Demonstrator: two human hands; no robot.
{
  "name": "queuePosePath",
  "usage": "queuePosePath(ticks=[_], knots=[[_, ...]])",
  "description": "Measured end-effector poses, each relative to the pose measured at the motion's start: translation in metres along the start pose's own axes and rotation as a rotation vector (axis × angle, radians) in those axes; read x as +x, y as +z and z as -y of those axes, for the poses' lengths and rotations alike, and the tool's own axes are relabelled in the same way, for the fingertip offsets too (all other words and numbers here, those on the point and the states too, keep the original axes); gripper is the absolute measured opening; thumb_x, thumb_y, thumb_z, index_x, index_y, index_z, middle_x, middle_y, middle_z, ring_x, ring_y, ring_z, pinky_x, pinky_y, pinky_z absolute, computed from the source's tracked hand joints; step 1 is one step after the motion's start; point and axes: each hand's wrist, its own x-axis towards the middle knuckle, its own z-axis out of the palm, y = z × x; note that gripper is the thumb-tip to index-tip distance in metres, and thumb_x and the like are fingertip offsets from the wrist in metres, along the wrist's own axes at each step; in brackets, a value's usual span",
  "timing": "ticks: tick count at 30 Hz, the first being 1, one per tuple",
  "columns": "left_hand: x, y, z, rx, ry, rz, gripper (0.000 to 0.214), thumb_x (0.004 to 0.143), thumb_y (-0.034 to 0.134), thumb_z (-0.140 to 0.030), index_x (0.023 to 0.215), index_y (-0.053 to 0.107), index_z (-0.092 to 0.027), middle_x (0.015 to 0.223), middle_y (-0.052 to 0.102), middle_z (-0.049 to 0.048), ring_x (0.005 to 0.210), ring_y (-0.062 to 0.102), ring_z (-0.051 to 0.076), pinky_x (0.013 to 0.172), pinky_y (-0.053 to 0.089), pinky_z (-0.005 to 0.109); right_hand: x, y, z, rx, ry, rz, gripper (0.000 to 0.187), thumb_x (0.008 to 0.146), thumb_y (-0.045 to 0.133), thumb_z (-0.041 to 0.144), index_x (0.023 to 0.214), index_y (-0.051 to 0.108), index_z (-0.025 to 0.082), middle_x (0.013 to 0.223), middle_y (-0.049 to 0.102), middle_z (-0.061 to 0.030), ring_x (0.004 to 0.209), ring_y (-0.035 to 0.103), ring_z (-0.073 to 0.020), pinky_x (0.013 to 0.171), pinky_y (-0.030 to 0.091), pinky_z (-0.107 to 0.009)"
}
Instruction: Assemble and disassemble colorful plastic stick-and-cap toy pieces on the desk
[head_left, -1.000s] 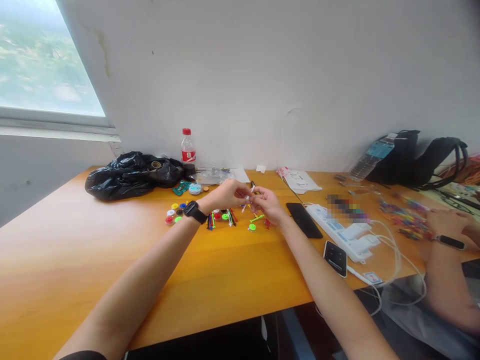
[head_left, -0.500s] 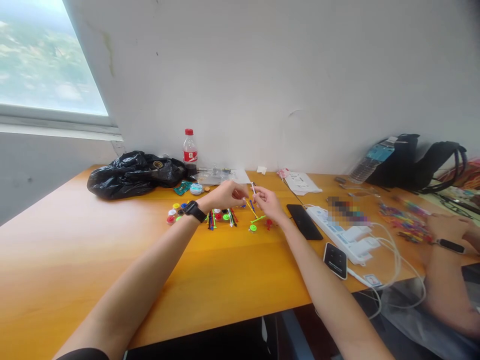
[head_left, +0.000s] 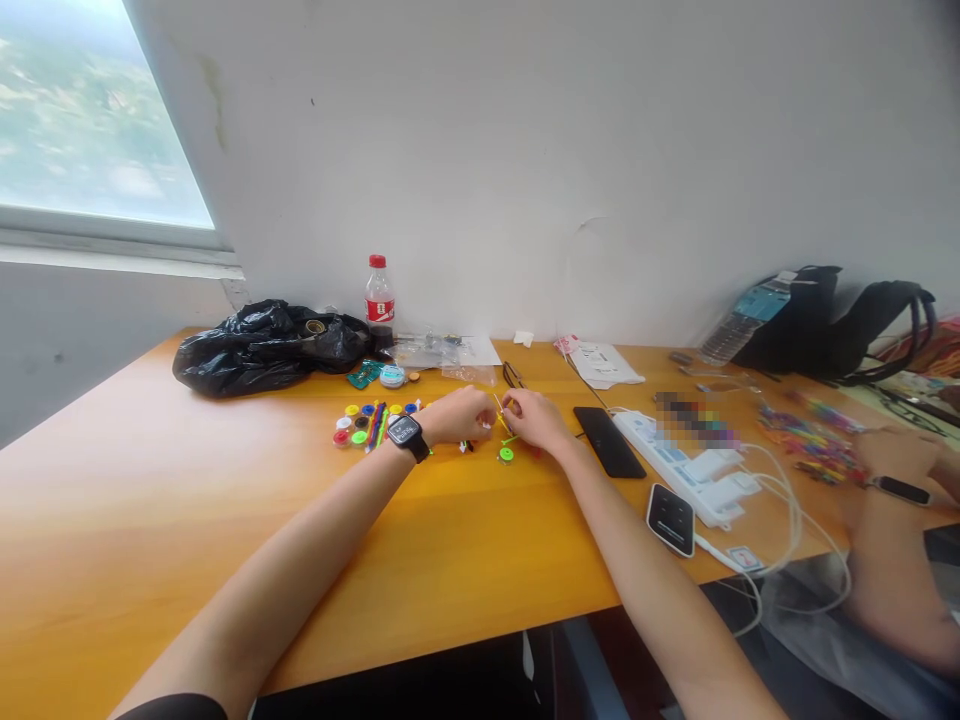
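L hand (head_left: 459,414) lowered, curled, contents unclear, R hand (head_left: 534,416) pinching white stick (head_left: 498,402), wood tbl (head_left: 435,570) against wall (head_left: 465,150)

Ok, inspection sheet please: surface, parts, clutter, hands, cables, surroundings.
Surface: wooden table, glare at left.
Parts: round coloured pieces, coloured sticks, lime-green disc near the right hand.
Clutter: black bag, red-capped bottle, black slab, probably a phone.
Hands: left hand curled, contents unclear; right hand appears to pinch a thin white stick.
Cables: white cables by the power strip, some hanging past the table edge.
Surroundings: wall behind, window at left, another person's hand at right.
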Motion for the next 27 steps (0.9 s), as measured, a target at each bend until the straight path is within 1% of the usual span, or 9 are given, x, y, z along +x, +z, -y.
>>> queuePosePath(ticks=[2, 5, 10, 12, 16, 19, 23, 25, 27], knots=[[-0.001, -0.004, 0.003, 0.036, -0.029, 0.009, 0.008, 0.073, 0.069, -0.017, 0.076, 0.076, -0.021, 0.077, 0.076, 0.0055, 0.068, 0.068, 0.02, 0.062, 0.044, 0.027, -0.001, -0.007, -0.006, 0.022, -0.023, 0.029, 0.01, 0.086, 0.063, 0.017, 0.09, 0.071, 0.02, 0.086, 0.072, -0.0044, 0.075, 0.06, -0.0173, 0.065, 0.035, -0.026], [-0.003, -0.008, 0.007, 0.065, -0.078, 0.023, 0.01, 0.073, 0.07, -0.016, 0.077, 0.078, -0.02, 0.076, 0.076, 0.0068, 0.065, 0.067, 0.02, 0.061, 0.045, 0.027, -0.003, -0.017, -0.018, 0.078, -0.025, 0.094, 0.01, 0.083, 0.061, 0.016, 0.083, 0.07, 0.02, 0.081, 0.072, -0.0021, 0.07, 0.058, -0.016, 0.063, 0.036, -0.026], [-0.002, -0.009, 0.012, 0.095, -0.085, 0.013, 0.014, 0.074, 0.069, -0.013, 0.08, 0.08, -0.019, 0.078, 0.077, 0.0082, 0.067, 0.068, 0.02, 0.061, 0.045, 0.027, -0.006, -0.03, -0.036, 0.203, -0.05, 0.176, 0.013, 0.078, 0.062, 0.017, 0.081, 0.075, 0.018, 0.083, 0.073, -0.0022, 0.07, 0.058, -0.0159, 0.065, 0.04, -0.026], [-0.001, -0.009, 0.014, 0.109, -0.088, 0.024, 0.017, 0.076, 0.069, -0.015, 0.086, 0.082, -0.019, 0.082, 0.078, 0.009, 0.069, 0.069, 0.02, 0.062, 0.046, 0.027, -0.007, -0.032, -0.039, 0.24, -0.073, 0.202, 0.015, 0.077, 0.063, 0.017, 0.082, 0.078, 0.018, 0.085, 0.073, -0.0028, 0.072, 0.059, -0.0165, 0.066, 0.043, -0.026], [0.0, -0.012, 0.017, 0.099, -0.036, 0.002, 0.026, 0.078, 0.072, -0.018, 0.102, 0.082, -0.021, 0.097, 0.08, 0.0085, 0.083, 0.072, 0.023, 0.074, 0.051, 0.029, -0.008, -0.031, -0.038, 0.272, -0.073, 0.231, 0.017, 0.073, 0.068, 0.014, 0.084, 0.08, 0.019, 0.088, 0.074, -0.004, 0.073, 0.062, -0.0172, 0.064, 0.046, -0.025], [0.0, -0.016, 0.016, 0.065, 0.019, -0.019, 0.025, 0.079, 0.071, -0.017, 0.102, 0.082, -0.021, 0.1, 0.081, 0.007, 0.088, 0.073, 0.023, 0.08, 0.052, 0.029, -0.009, -0.024, -0.036, 0.304, -0.03, 0.26, 0.014, 0.069, 0.073, 0.014, 0.081, 0.078, 0.02, 0.091, 0.074, -0.0049, 0.068, 0.063, -0.0164, 0.056, 0.046, -0.024], [-0.001, -0.022, 0.015, 0.044, 0.011, -0.041, 0.022, 0.081, 0.073, -0.017, 0.1, 0.081, -0.019, 0.099, 0.08, 0.0069, 0.087, 0.072, 0.022, 0.079, 0.052, 0.029, -0.011, -0.017, -0.036, 0.374, 0.056, 0.324, 0.012, 0.068, 0.074, 0.015, 0.079, 0.073, 0.02, 0.096, 0.072, -0.005, 0.059, 0.063, -0.0136, 0.047, 0.043, -0.023], [-0.002, -0.026, 0.016, 0.035, -0.002, -0.057, 0.02, 0.081, 0.074, -0.019, 0.099, 0.081, -0.018, 0.099, 0.08, 0.0068, 0.086, 0.072, 0.022, 0.078, 0.051, 0.028, -0.01, -0.018, -0.037, 0.385, 0.046, 0.329, 0.011, 0.068, 0.074, 0.016, 0.078, 0.073, 0.019, 0.094, 0.072, -0.0045, 0.062, 0.063, -0.014, 0.048, 0.043, -0.023], [-0.004, -0.03, 0.018, 0.028, -0.009, -0.076, 0.017, 0.082, 0.074, -0.021, 0.098, 0.08, -0.018, 0.1, 0.08, 0.0068, 0.086, 0.071, 0.022, 0.077, 0.051, 0.028, -0.01, -0.022, -0.036, 0.369, -0.014, 0.301, 0.008, 0.069, 0.075, 0.019, 0.077, 0.073, 0.019, 0.092, 0.072, -0.0042, 0.068, 0.062, -0.0156, 0.055, 0.045, -0.024]])
